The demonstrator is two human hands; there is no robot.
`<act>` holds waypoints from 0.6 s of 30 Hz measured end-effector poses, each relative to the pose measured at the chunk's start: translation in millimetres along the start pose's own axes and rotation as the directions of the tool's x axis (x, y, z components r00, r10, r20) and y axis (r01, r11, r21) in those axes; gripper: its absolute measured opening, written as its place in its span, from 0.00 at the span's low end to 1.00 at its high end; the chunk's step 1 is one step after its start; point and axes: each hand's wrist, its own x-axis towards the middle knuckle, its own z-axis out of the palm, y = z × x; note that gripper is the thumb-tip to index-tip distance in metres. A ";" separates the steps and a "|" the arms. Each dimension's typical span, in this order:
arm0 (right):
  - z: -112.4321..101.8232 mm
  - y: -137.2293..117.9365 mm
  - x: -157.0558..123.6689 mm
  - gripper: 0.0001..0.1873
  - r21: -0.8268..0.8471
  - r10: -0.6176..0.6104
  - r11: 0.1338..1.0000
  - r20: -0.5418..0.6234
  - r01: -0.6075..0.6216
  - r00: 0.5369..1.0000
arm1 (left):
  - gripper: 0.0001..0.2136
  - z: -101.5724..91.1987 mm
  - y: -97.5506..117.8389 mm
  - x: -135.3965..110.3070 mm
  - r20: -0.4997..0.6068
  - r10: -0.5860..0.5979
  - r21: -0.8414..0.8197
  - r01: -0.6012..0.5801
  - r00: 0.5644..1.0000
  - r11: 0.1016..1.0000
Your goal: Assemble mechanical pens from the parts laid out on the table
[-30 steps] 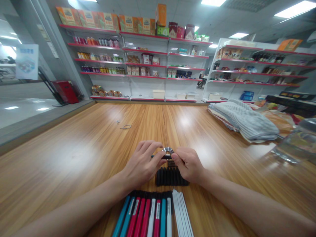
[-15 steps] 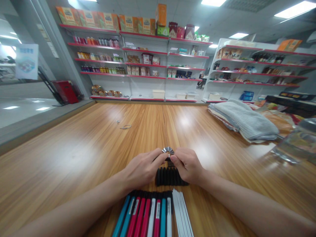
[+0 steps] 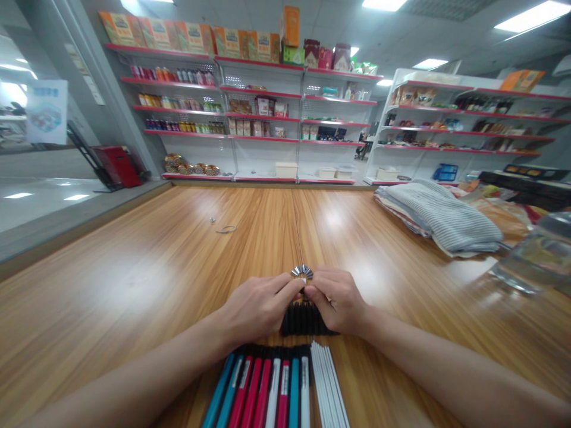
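Lowered and drawn in since a second ago: left hand, now curled over a small dark piece shared with right hand. Pinched between thumb and bent fingers on both sides, with thumbs nearly meeting; perhaps gripped from two ends to keep such a small thing steady. Hard to make out its shape under the fingers, apart from a speck of white at the pinch.

Held low over the table, just beyond a row of black pieces and right beside a fan of silver tips; probably worked there to keep reaches short. Laid side by side nearer the body: coloured tubes in blue, pink and white, with thin white sticks alongside to the right. Likely sorted by kind for easy finding.

Set well apart, farther out: wire loop to the left, folded cloths and clear jar to the right, seemingly to leave working room
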 end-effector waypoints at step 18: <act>-5.9 -1.4 5.2 0.08 -0.120 -0.123 0.985 0.005 0.122 0.992 | 0.05 5.9 1.5 -0.5 0.038 0.005 -0.040 -0.004 0.999 0.999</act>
